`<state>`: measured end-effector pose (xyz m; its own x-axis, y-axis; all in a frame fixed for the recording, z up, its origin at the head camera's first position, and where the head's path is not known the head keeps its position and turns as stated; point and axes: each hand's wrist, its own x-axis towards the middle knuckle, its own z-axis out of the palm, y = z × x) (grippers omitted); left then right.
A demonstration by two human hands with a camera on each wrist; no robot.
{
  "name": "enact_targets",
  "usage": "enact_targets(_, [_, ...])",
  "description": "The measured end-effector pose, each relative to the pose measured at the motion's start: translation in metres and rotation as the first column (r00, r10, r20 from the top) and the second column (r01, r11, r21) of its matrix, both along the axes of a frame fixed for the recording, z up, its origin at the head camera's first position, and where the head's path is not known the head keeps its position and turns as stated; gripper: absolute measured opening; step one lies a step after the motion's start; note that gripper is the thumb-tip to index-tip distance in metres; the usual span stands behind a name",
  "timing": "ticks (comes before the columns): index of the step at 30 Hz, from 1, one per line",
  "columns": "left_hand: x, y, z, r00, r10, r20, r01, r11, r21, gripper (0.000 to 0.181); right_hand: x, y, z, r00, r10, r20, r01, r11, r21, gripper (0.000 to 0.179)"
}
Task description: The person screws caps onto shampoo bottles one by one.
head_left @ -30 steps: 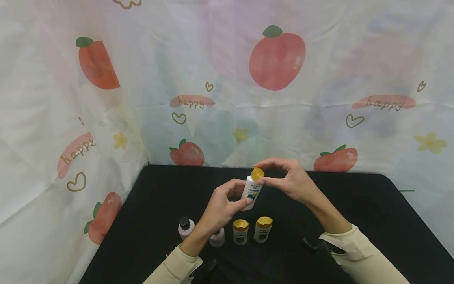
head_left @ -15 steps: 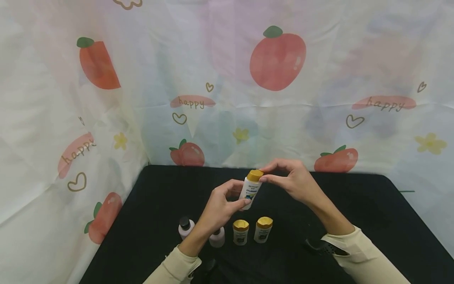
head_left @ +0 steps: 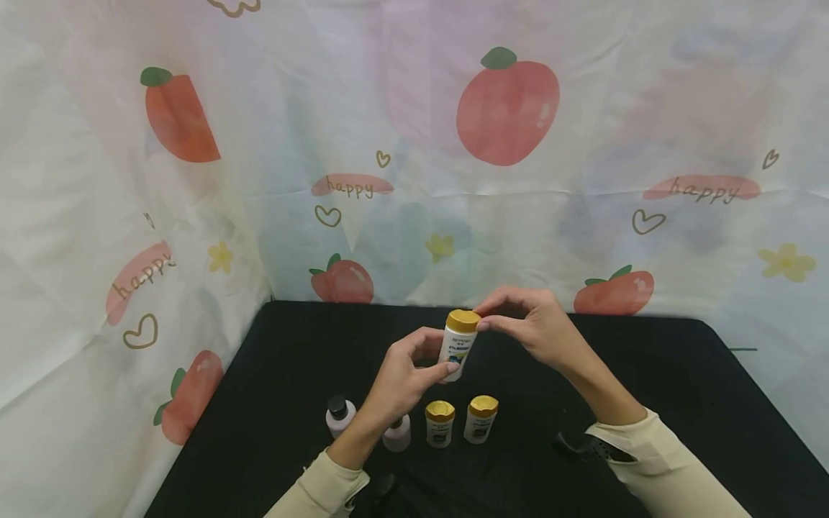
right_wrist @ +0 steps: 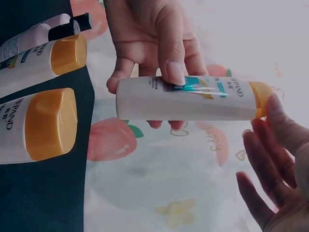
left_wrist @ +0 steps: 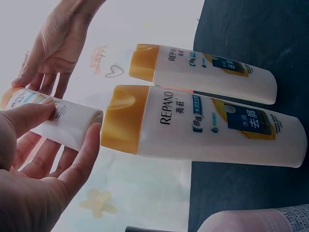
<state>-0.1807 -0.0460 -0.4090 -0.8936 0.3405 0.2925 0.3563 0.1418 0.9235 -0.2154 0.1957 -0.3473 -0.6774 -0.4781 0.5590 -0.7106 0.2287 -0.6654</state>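
A small white shampoo bottle with a gold cap is held above the black table, leaning slightly right. My left hand grips its lower body, thumb across the front label and fingers behind. At the cap's right edge, my right hand pinches with thumb and forefinger. The right wrist view shows the right thumb against the cap, the other fingers spread below it. Two like bottles stand in front: one white gold-capped bottle and another gold-capped bottle.
Left of these stand a pale pink bottle with a black cap and a second pink bottle, partly hidden by the left forearm. A black table lies beneath, and a fruit-printed curtain hangs along its back and left.
The bottle has turned so its label and cap face the head view more squarely, and the cap sits less tilted. My right hand has shifted slightly right, to the cap's edge.
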Motion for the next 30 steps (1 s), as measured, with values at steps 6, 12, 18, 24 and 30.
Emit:
enact_targets(6, [0.000, 0.002, 0.001, 1.000, 0.002, -0.017, -0.001, 1.000, 0.009, 0.038, -0.002, -0.001, 0.000, 1.000, 0.002, -0.001, -0.002, 1.000, -0.016, 0.025])
enact_targets(12, [0.002, 0.004, 0.002, 1.000, -0.009, 0.010, 0.009, 1.000, 0.027, 0.038, -0.006, -0.002, 0.000, 0.999, 0.051, -0.003, -0.051, 0.999, -0.005, 0.042])
enact_targets(18, [0.001, 0.005, 0.002, 1.000, -0.017, 0.007, 0.017, 0.999, 0.028, 0.039, -0.006, -0.004, 0.002, 0.997, 0.077, 0.007, -0.077, 0.997, 0.016, 0.044])
enact_targets(24, [0.002, 0.007, 0.003, 1.000, -0.004, 0.005, 0.004, 1.000, 0.026, 0.040, -0.001, -0.010, 0.000, 0.998, -0.031, 0.052, 0.031, 1.000, 0.006, 0.035])
enact_targets(30, [0.002, 0.007, 0.004, 1.000, 0.004, -0.011, -0.004, 0.999, 0.032, 0.040, 0.002, -0.011, 0.000, 0.993, -0.095, 0.070, 0.097, 0.995, -0.023, 0.028])
